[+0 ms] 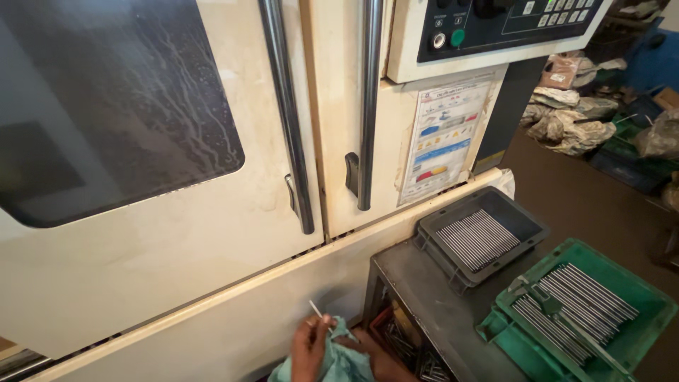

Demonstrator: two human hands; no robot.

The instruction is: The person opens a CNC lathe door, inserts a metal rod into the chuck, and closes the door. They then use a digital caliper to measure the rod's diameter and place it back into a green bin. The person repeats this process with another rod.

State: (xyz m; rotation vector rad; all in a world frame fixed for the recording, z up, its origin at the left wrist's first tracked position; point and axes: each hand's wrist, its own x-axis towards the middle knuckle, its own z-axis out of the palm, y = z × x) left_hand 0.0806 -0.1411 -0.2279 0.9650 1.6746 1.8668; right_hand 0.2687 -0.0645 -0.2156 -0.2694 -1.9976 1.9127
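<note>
Left hand: I see my left hand [309, 348] at the bottom centre of the frame, thumb and fingers pressed together, pinching a thin pale metal rod [316, 309] near its lower end.
Rod: it slants up and to the left out of the fingers, its tip in front of the cream machine panel [233, 311].
Right hand: my right hand [378, 361] sits just right of the left one, low in the frame, partly under a crumpled teal cloth [339, 357]; I cannot tell whether its fingers are clenched or spread.
Cloth: it lies bunched between both hands, touching each.
Grey tray: a dark grey plastic crate [527, 219] stands right of centre on a dark metal stand [431, 297], with a flat row of thin steel rods [477, 239] inside.
Green tray: a green plastic crate [651, 304] at the lower right holds more steel rods [576, 301] laid side by side.
Machine: two long steel door handles [286, 113] run down the upper middle; a dark window [106, 99] fills the upper left.
Control panel: a dark button panel [495, 21] sits at the top right.
</note>
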